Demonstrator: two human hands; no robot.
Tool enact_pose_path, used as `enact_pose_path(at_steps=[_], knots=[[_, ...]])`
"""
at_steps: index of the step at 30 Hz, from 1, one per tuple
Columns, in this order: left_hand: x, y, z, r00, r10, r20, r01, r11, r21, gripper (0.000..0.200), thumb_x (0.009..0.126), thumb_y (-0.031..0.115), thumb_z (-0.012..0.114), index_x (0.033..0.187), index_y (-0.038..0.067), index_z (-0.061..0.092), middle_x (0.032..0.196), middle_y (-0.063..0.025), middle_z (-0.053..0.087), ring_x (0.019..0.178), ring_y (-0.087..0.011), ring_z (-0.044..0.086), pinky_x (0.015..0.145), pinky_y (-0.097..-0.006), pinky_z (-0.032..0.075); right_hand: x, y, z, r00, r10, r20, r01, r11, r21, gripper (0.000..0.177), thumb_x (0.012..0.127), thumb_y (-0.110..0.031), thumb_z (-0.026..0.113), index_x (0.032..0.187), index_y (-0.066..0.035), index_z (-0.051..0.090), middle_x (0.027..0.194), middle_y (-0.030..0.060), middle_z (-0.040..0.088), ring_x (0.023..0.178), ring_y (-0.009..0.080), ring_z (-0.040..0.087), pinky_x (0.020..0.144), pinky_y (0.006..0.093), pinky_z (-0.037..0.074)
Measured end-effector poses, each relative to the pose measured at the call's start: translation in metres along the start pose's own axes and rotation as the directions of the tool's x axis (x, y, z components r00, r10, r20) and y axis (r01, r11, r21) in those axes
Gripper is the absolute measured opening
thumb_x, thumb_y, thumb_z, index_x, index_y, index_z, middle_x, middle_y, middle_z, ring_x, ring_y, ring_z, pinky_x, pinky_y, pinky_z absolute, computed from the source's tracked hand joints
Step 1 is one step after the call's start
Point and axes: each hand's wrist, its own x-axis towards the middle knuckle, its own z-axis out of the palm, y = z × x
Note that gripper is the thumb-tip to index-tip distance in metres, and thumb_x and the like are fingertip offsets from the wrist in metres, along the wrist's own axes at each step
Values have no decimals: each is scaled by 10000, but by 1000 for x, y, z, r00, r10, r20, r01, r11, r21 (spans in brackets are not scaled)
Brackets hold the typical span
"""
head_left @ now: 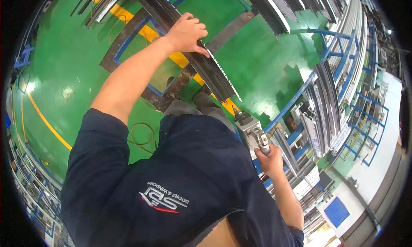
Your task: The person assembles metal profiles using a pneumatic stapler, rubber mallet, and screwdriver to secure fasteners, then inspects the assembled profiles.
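My left hand [187, 36] is wrapped over a long dark metal profile [210, 77], thumb on its near side and fingers across the top. A white strip with dark marks runs along one edge of the profile, and its cut end points toward my right side. My right hand [271, 162] is closed round the cylindrical handle of a grey metal power tool [251, 126]. The tool's narrow dark tip is close to the profile's end, with a small gap between them. Part of the grip is hidden behind my fingers.
Blue-framed racks [339, 45] with dark profiles [319, 114] stand at right. More profiles [268, 9] extend in from the top. Dark-topped blue supports [122, 43] stand under the held profile. A thin hose [141, 137] lies coiled on the green floor [64, 75].
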Motion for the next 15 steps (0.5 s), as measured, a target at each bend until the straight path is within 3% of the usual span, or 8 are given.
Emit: enact_pose_path(at_steps=[2,3,6,12,15], knots=[[5,-1,-1,998,11,65,-8,999,-44,619,700,735,732,784,127,652,831,-10,609,917,-228,627,998,-444,403,5,-9,-6,1000,14,18,-14,1000,22,282,876,-244,738,896,31,677,669,178,631,606,265,612,621,413,486],[5,-2,3,999,25,20,-24,999,-24,630,698,752,722,750,129,647,790,-8,600,889,-221,619,987,-442,407,9,-14,-11,999,38,39,-38,999,10,280,879,-242,736,894,31,677,664,169,629,598,256,601,617,412,483],[6,-3,5,1000,26,9,-26,999,-25,649,700,772,706,742,127,646,791,-10,606,889,-221,621,991,-441,406,24,-6,-16,999,-24,22,24,1000,-1,275,882,-238,733,884,31,676,647,149,620,588,238,590,609,410,481],[12,-2,-1,993,-3,119,7,999,-38,677,711,797,678,747,122,661,794,-6,616,887,-218,620,986,-437,407,35,-34,-38,990,84,115,-85,996,7,291,876,-248,743,868,33,672,627,150,612,581,255,612,604,407,485],[12,0,-2,991,-14,130,16,1000,-15,678,719,797,672,752,121,664,796,-4,612,893,-213,617,977,-432,407,46,-16,-35,996,-39,76,42,998,-40,303,877,-258,747,862,34,671,597,144,608,544,263,596,595,408,484]])
